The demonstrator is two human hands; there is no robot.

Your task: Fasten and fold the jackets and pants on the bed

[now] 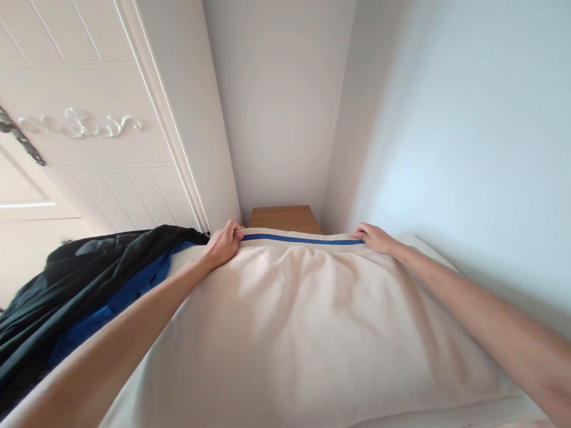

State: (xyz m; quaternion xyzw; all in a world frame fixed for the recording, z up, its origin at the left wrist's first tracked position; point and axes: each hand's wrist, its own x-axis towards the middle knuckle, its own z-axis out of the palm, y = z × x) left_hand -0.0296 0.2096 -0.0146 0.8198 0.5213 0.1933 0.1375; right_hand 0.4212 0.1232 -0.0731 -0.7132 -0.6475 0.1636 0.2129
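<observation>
A plump cream pillow [295,332] lies straight in front of me, its cover wrinkled near the far end. Along that far edge runs a blue stripe [302,240] on a cream hem. My left hand [224,244] is closed on the left end of this edge, fingers pinching the fabric. At the edge's right end, my right hand [373,237] pinches the hem in the same way. Between the two hands the edge is stretched nearly straight. Both arms reach forward along the pillow's sides.
Black clothing [97,268] with a blue garment [119,299] beneath it lies to the left. A white wardrobe door [106,76] with a dark metal handle [6,120] stands behind. Beyond the pillow is a brown wooden surface [283,217]. A pale wall [481,126] rises on the right.
</observation>
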